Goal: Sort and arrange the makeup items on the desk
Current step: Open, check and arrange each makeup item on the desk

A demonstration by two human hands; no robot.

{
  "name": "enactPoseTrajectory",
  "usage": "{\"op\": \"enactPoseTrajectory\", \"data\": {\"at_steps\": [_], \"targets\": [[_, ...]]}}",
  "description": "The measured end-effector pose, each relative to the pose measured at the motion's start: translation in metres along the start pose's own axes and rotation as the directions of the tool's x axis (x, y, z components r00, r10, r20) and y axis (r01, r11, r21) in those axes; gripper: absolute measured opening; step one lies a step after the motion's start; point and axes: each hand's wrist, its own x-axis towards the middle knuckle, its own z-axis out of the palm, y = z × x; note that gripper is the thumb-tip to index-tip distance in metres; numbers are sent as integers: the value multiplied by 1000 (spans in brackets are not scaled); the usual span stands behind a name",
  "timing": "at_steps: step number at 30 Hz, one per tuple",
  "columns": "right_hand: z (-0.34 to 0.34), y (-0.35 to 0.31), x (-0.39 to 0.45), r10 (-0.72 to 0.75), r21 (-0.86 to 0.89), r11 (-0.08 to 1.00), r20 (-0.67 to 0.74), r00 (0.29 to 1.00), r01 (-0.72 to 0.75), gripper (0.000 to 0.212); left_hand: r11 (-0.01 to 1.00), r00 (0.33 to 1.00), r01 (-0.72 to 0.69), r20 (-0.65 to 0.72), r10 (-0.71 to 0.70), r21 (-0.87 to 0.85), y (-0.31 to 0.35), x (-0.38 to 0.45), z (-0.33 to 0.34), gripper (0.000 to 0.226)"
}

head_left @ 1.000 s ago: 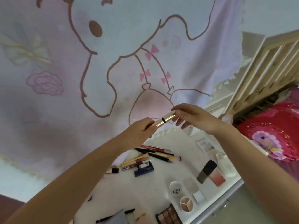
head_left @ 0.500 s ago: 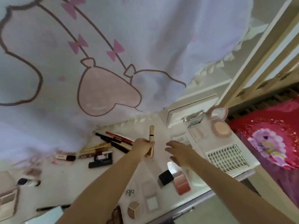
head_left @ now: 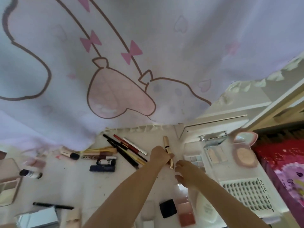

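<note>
My left hand (head_left: 160,155) grips a slim gold tube with a black band (head_left: 166,143), holding it low over the white desk (head_left: 79,183), tip pointing away from me. Just to its right my right hand (head_left: 186,174) hovers with loosely curled fingers and holds nothing. Pencils and liners (head_left: 126,148) lie fanned out left of the tube. Brushes and short tubes (head_left: 100,155) lie further left. An eyeshadow palette (head_left: 195,159) sits right of my hands.
A round pink compact (head_left: 245,155) lies open at the right, with a clear case (head_left: 215,150) beside it and a lash tray (head_left: 248,195) nearer me. A black-capped bottle (head_left: 179,209) lies at the front. A cartoon-print curtain (head_left: 115,63) hangs behind the desk. A red blanket (head_left: 283,162) lies far right.
The gold tube has come down from mid-air, where both hands held it, to just above the desk. My right hand has let go and now hovers beside it.
</note>
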Motion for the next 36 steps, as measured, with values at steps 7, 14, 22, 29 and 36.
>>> {"op": "enactPoseTrajectory", "data": {"at_steps": [7,14,22,29,36], "targets": [[-4,4,-4,-26,52,998,15,1000,25,39,998,998,-55,-6,55,-11,-6,-10,-8,36],[-28,-14,3,-38,-41,999,-38,999,36,35,974,953,-182,-221,208,133,-63,-53,-71,25],[-69,-98,55,-163,54,985,-26,986,164,25,948,906,-57,-382,181,314,-147,-81,-144,31],[-51,-125,107,172,-27,984,-69,983,-174,14,921,924,-54,-331,193,387,-183,-89,-170,33],[-63,-129,103,371,137,924,-108,922,-356,27,913,947,-163,-201,251,373,-201,-74,-196,32]]}}
